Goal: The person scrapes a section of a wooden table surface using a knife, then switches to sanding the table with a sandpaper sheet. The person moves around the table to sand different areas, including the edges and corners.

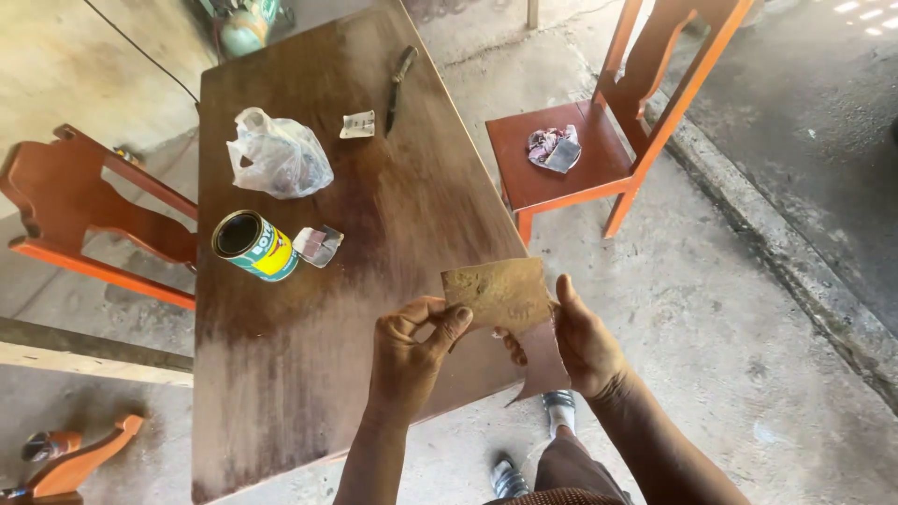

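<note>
The person stood at the near corner of a broad wooden table, its top dark and glossy toward the far end, paler and dull near the front. Both hands held one worn, tan sheet of sandpaper, roughly rectangular with a ragged edge, just above the table's corner. The left hand pinched its left side between thumb and curled fingers; the right hand closed on its right edge, thumb up. On the table lay an open round tin tipped on its side, a small folded scrap touching it, a crumpled clear plastic bag and a slim dark tool. An orange-brown chair stood beyond, a rag on its seat.
</note>
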